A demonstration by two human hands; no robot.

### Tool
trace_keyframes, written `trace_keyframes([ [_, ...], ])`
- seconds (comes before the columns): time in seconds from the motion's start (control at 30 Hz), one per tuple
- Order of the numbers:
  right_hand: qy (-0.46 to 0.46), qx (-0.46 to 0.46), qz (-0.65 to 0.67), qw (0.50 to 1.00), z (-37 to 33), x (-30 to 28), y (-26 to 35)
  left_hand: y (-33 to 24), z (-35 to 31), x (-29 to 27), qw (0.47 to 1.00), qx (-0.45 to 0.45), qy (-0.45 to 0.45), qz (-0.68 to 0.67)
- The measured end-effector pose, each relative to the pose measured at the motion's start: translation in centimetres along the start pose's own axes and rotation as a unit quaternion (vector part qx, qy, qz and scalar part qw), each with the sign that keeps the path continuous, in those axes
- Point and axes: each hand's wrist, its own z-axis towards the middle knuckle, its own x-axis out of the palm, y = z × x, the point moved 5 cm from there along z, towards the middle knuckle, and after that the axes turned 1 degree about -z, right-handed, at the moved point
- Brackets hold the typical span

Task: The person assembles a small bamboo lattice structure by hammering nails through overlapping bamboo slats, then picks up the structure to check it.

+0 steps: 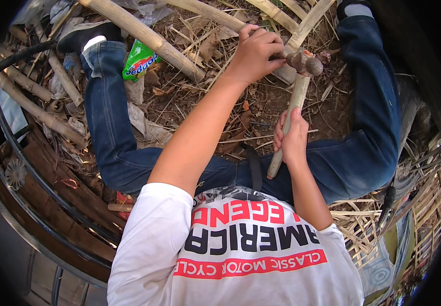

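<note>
My right hand (293,136) is wrapped round the wooden handle of a hammer (300,89). The hammer's rusty, rounded head points away from me, over the end of a pale bamboo strip (311,23). Close against the left side of that head, my left hand (257,55) has its thumb and fingers pinched together. Whatever it may hold is too small or hidden to make out. A bamboo pole (210,14) runs behind my left fingers. How the hammer head meets the bamboo beneath it is partly covered.
A thick bamboo pole (146,36) lies at the upper left beside a green packet (138,60). Dry leaves and straw cover the ground between my spread legs. Curved black metal bars (31,171) stand at the left; woven bamboo slats (435,214) lie at the right.
</note>
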Motion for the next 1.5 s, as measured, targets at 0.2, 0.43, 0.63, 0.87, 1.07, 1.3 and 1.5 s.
trace_keyframes([
  [0.2,0.001,-0.028,0.026,0.999,-1.0,-0.2,0.7,-0.1,0.0,0.1,1.000,0.002,0.001,0.000],
  [0.43,0.008,-0.030,0.042,0.999,-1.3,-0.2,0.3,-0.1,-0.4,0.1,1.000,-0.017,0.006,0.001],
  [0.63,0.020,0.008,0.009,1.000,-0.3,0.3,-0.4,0.4,-0.3,0.1,0.999,-0.041,0.010,0.001],
  [0.87,-0.001,-0.025,0.047,0.999,-0.6,-0.4,0.5,-0.1,0.3,0.2,0.999,-0.033,-0.032,0.004],
  [1.07,0.010,-0.011,0.040,0.999,-0.3,-0.3,-0.1,0.1,0.1,0.4,0.999,-0.035,-0.028,0.012],
  [1.3,0.011,0.007,0.012,1.000,0.0,0.2,0.2,0.0,0.1,0.6,0.999,-0.024,-0.026,0.029],
  [1.5,0.004,-0.039,0.031,0.999,-0.9,-0.1,0.7,-0.1,0.1,0.5,0.999,-0.030,-0.027,0.025],
])
